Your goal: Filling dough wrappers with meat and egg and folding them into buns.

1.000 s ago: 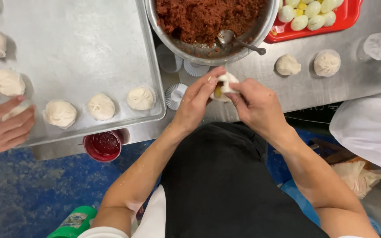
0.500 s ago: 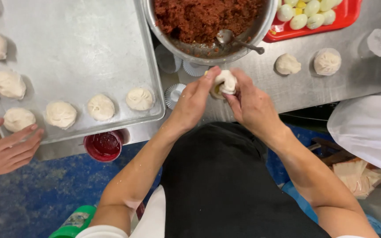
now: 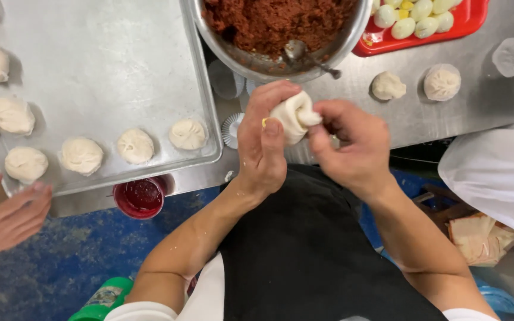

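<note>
A white dough bun (image 3: 292,116) with a bit of yellow filling showing sits cupped in my left hand (image 3: 263,142). My right hand (image 3: 349,142) pinches the bun's top edge between thumb and fingers. Both hands hover at the front edge of a steel table (image 3: 483,113), just below a large metal bowl (image 3: 242,56) of reddish-brown minced filling (image 3: 275,21) with a spoon (image 3: 304,56) in it.
A metal baking tray (image 3: 90,59) on the left holds several shaped buns (image 3: 135,144). Two filled buns (image 3: 441,81) lie right. A red tray (image 3: 423,41) holds peeled eggs. Another person's hand (image 3: 4,217) is at the left; a white sleeve (image 3: 495,172) is at the right. A red cup (image 3: 141,196) hangs below the tray.
The bun has been closed further around the filling, my right hand pinching its top. The other person's hand has drawn back from the tray toward the lower left.
</note>
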